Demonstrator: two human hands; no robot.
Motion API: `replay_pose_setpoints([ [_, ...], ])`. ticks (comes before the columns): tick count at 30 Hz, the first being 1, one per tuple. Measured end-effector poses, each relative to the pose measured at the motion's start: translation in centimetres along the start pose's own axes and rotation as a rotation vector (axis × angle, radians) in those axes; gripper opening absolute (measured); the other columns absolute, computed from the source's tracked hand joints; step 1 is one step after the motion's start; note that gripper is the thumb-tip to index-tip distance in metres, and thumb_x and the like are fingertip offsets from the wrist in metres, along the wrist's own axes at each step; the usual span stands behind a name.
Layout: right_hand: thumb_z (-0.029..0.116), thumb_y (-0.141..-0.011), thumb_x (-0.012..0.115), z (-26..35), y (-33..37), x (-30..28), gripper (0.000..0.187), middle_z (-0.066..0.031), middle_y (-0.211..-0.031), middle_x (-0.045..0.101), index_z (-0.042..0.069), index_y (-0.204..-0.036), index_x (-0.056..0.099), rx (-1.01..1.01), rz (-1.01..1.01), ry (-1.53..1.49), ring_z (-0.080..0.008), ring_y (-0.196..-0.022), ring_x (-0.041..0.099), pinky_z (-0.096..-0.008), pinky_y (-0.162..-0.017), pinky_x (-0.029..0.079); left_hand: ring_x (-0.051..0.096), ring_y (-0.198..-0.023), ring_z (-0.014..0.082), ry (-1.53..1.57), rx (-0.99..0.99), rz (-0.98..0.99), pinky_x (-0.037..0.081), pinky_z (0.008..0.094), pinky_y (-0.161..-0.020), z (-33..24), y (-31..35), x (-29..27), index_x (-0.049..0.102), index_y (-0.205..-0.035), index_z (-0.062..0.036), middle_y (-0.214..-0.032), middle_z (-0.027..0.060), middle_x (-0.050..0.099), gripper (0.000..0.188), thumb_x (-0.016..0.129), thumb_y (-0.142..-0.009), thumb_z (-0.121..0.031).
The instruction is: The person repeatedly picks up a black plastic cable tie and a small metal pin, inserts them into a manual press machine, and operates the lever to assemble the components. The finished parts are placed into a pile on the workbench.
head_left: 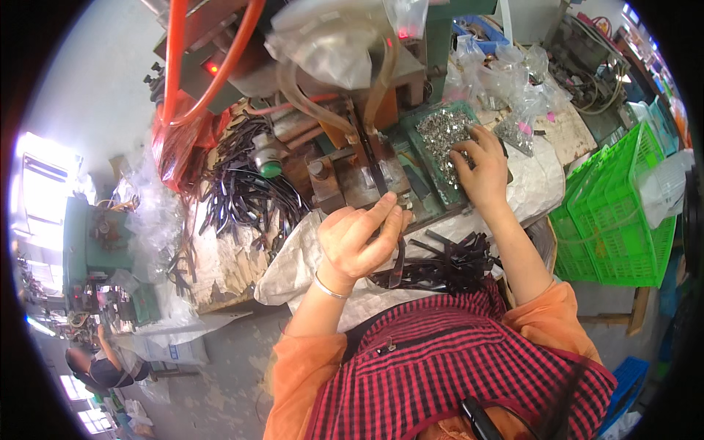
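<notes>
Nearest the camera is a red-and-black checked apron (433, 374) of woven cloth. Beyond it, the left hand (359, 238) has thumb and forefinger closed on a dark strip (398, 265), thin, flat, glossy. The strip's long axis runs away from the body, from a free tail below the fingers toward the slot of a worn metal fixture (356, 187) directly ahead of the grip; the left hand is the nearer to it. The right hand (480, 165) is curled over the right side of a green tray (434, 173), fingertips at small, bright, angular metal pieces (444, 136); whether one is pinched cannot be determined. Loose strips (444, 268), similarly dark and glossy, lie tangled on wrinkled whitish sheeting (539, 176) between the forearms.
</notes>
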State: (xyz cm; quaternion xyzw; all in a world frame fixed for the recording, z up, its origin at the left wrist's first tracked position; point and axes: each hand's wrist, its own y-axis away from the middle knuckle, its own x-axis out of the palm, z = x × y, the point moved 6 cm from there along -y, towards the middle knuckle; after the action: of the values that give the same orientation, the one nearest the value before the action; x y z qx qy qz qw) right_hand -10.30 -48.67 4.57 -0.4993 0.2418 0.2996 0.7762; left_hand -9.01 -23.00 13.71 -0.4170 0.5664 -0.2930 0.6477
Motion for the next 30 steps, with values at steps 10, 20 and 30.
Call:
replay_pose_setpoints([
  [10,0.01,-0.095,0.067,0.2,-2.1,1.0,0.014,-0.0104,-0.108,0.074,0.004,-0.106,0.071,0.042,0.037,-0.182,-0.026,-0.101,0.071,-0.0375,-0.087,0.055,0.066,-0.068,0.0164,-0.041,-0.301,0.054,0.048,0.0277,-0.057,-3.4,3.6,-6.0,0.077,-0.098,-0.0076,-0.107,0.0133,0.078,0.022,0.079,-0.078,0.002],
  [20,0.009,-0.105,0.058,-1.0,-0.6,3.3,0.018,-0.009,-0.1,0.073,-0.002,-0.119,0.062,0.621,-0.16,-0.965,-0.0153,-0.091,0.07,-0.0271,-0.084,0.054,0.06,-0.09,0.028,-0.55,-0.552,0.265,0.047,0.0411,-0.08,14.0,9.2,-9.5,0.075,-0.09,-0.0099,-0.095,0.0034,0.068,0.013,0.074,-0.078,-0.003],
  [30,0.011,-0.102,0.064,-0.7,3.0,-3.6,0.02,-0.0075,-0.099,0.076,-0.003,-0.117,0.067,0.429,-0.117,-0.427,-0.0118,-0.093,0.071,-0.0247,-0.084,0.052,0.069,-0.096,0.0261,-0.521,-0.579,0.188,0.054,0.0381,-0.085,20.0,16.3,-9.0,0.076,-0.105,-0.0076,-0.107,0.0084,0.075,0.022,0.068,-0.086,0.0],
])
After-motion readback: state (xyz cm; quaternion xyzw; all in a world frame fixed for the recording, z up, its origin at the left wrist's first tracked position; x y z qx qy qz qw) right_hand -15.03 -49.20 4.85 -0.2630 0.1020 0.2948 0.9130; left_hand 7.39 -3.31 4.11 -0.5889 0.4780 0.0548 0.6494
